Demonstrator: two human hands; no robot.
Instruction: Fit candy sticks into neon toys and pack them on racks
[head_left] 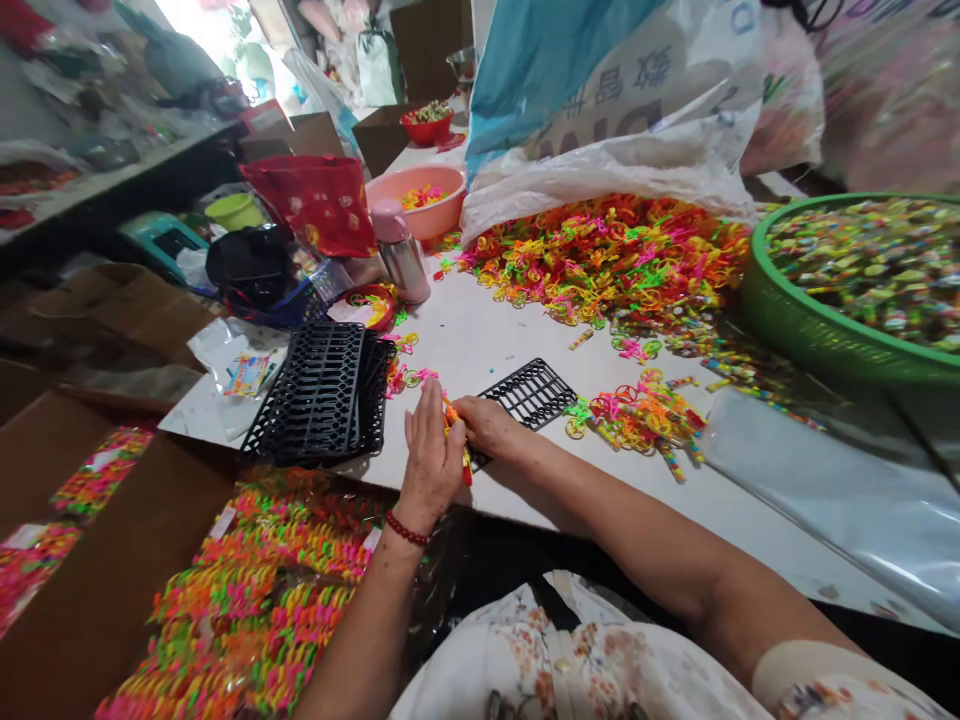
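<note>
My left hand [433,450], with a red bead bracelet at the wrist, has its fingers together and fairly straight, the palm against a row of small colourful plastic pieces [466,470]. On the other side of that row, my right hand [487,425] grips it with curled fingers, partly hiding it. A black slotted plastic rack [536,392] lies flat on the white table just beyond my right hand. To its right is a small pile of colourful plastic pieces [630,412] with striped sticks. Left of my hands, several black racks [319,390] are stacked.
A large heap of colourful pieces [622,255] spills from a white and blue sack [622,90]. On the right stand a green basket [780,325] and clear plastic bags [825,480]. A metal flask [405,265] is at the back. Below left, a cardboard box [127,560] holds packed pieces.
</note>
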